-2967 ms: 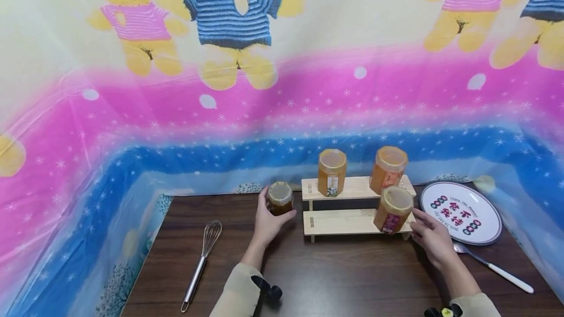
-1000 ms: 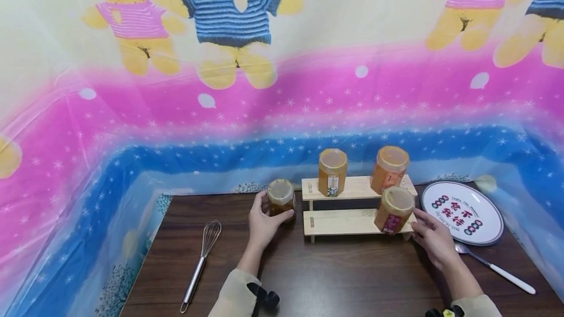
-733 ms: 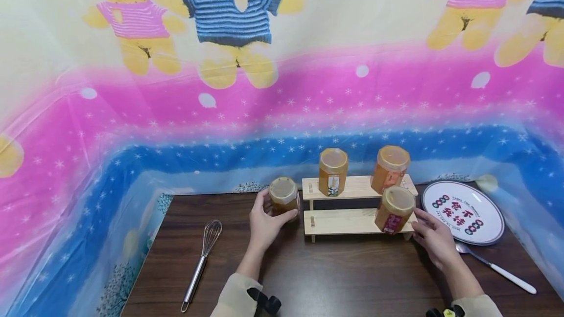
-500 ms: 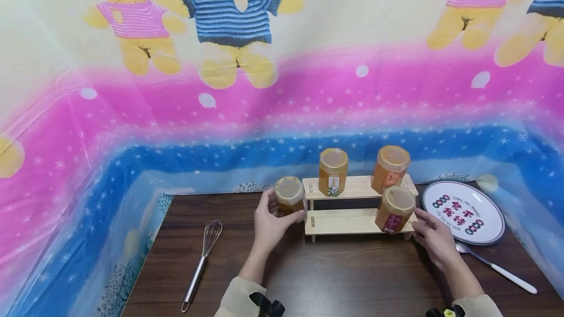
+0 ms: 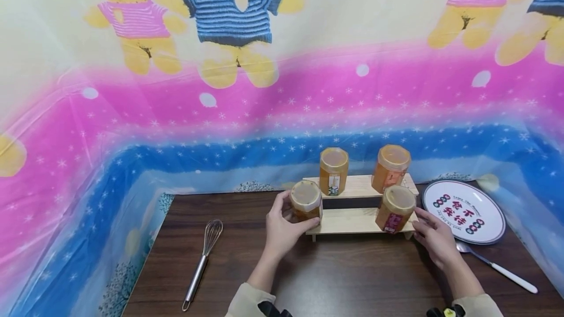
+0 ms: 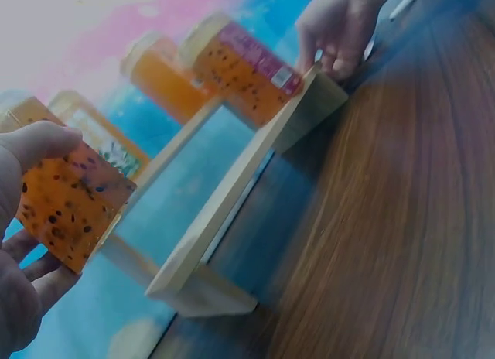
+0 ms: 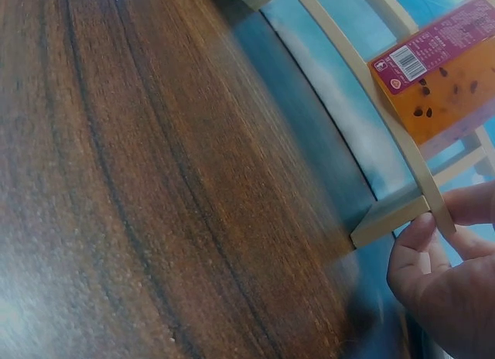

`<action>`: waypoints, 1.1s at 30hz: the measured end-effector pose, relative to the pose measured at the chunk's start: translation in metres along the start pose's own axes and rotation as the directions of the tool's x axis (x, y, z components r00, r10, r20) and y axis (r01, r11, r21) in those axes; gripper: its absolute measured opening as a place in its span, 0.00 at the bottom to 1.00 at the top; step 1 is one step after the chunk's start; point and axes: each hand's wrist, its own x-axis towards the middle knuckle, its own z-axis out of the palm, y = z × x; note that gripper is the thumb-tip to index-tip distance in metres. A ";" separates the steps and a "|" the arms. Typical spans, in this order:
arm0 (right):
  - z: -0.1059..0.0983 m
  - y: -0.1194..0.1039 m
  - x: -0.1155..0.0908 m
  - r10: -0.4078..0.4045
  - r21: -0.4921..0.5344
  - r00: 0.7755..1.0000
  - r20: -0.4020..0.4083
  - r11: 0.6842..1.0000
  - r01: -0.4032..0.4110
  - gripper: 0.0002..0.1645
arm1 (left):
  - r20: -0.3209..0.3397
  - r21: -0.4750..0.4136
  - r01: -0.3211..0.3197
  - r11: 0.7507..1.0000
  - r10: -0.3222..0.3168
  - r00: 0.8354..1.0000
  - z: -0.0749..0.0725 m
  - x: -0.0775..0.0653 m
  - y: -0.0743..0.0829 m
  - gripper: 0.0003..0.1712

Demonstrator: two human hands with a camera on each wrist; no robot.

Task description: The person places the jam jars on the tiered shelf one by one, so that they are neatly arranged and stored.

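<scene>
My left hand [image 5: 284, 229] grips a gold-lidded jar [image 5: 307, 200] of orange jam with dark seeds. The jar hides the left end of the two-tier wooden shelf [image 5: 345, 221]; whether it touches the wood I cannot tell. My right hand [image 5: 436, 238] pinches the right end of the lower tier between thumb and fingers, clearest in the right wrist view. Close to those fingers, a seeded jam jar with a magenta label [image 5: 395, 209] stands on that tier. On the upper tier are a jar with a white label [image 5: 333, 172] and an orange-labelled jar [image 5: 391, 168].
A whisk [image 5: 203, 263] lies on the dark wooden table [image 5: 352, 278] at the left. To the right of the shelf are a white plate [image 5: 476, 204] with printed characters and a white-handled spoon [image 5: 502, 270]. A patterned cloth [image 5: 246, 126] hangs behind.
My left hand has lifted its jar from beside the shelf and carried it right, to the shelf's left end. The right hand keeps its place on the shelf.
</scene>
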 end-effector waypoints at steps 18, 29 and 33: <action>0.001 -0.001 0.000 0.000 -0.005 1.000 0.010 1.000 0.000 0.40 | 0.059 0.057 0.014 0.998 -0.017 0.998 0.047 -0.005 -0.002 0.46; 0.000 0.000 0.000 -0.006 -0.006 1.000 0.000 1.000 0.006 0.40 | 0.052 0.065 0.036 0.997 -0.040 0.998 0.064 -0.006 -0.010 0.46; 0.000 0.001 -0.001 -0.007 0.001 1.000 0.000 1.000 0.007 0.40 | 0.048 0.060 0.045 0.997 -0.048 0.998 0.067 -0.006 -0.012 0.46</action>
